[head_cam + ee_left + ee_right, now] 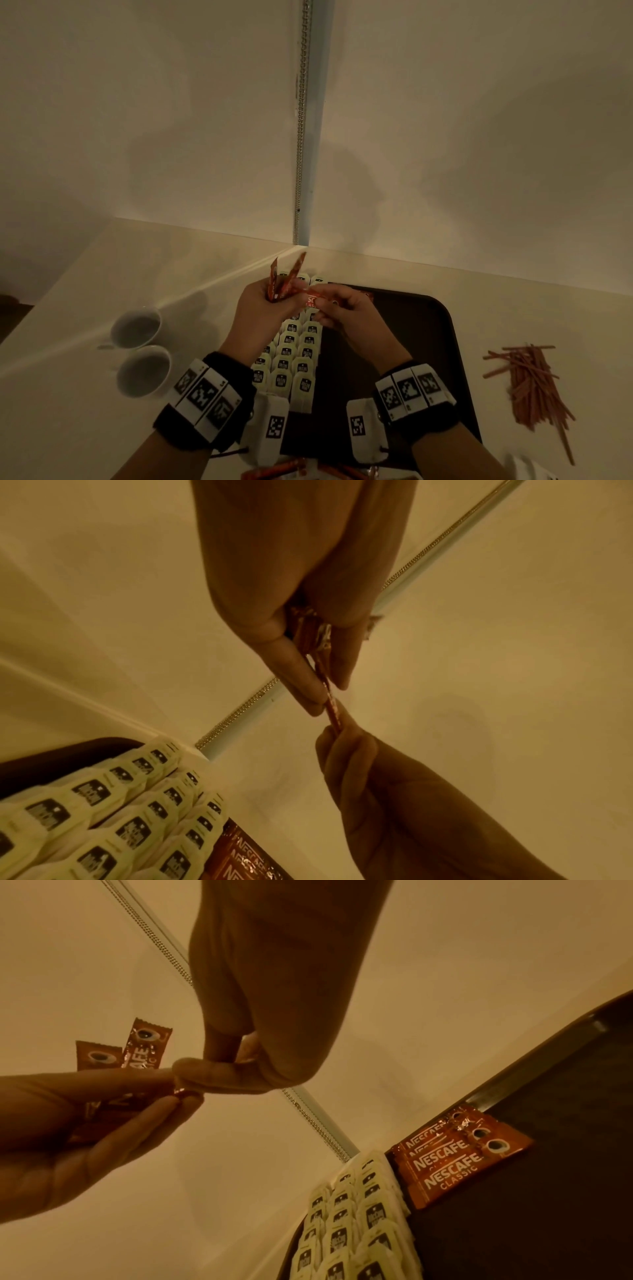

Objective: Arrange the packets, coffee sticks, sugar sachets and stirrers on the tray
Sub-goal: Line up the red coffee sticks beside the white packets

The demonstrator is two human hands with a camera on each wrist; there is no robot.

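My left hand (270, 299) grips a fanned bundle of red coffee sticks (279, 274) above the far left corner of the dark tray (421, 335). My right hand (323, 305) pinches the end of one coffee stick (312, 298) that still reaches into the left hand's bundle. The right wrist view shows thumb and forefinger (192, 1072) closed on that stick's end. On the tray lie rows of white tea packets (296, 353) and, beside them at the far end, three coffee sticks (455, 1158) laid side by side.
A loose pile of brown stirrers (534, 380) lies on the counter right of the tray. Two white cups (137, 327) (144, 371) stand to the left. More coffee sticks (291, 469) show at the near edge. The wall corner is just behind the tray.
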